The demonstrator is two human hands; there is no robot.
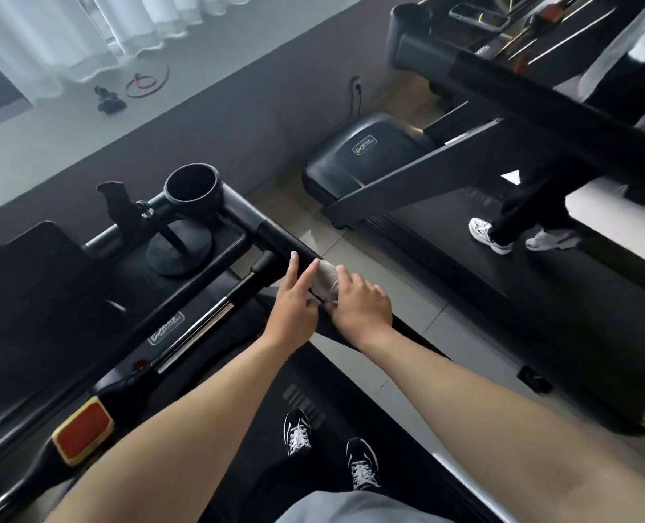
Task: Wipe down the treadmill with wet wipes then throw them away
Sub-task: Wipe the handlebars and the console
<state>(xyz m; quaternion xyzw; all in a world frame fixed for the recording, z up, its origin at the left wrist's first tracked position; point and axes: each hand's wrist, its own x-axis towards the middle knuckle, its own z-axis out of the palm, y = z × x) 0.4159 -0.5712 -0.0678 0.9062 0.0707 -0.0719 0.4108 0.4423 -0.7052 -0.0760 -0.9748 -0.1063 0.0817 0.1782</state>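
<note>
Wiping looks under way, not finished. The wipe (326,281) lies draped over the rail (275,235) of the treadmill (324,375), a little down from the rail's far end, where the cup holder (192,186) sits. Right hand (358,302) grip is narrow, fingers curled over the wipe and holding it to the rail. Left hand (294,309) grip is loose, fingers mostly straight, tips resting on the rail beside the wipe. Cannot tell if its thumb pinches the wipe. Probably left: the rest of the rail, the console (41,296) beside the rail, then binning the wipe. No bin in view.
</note>
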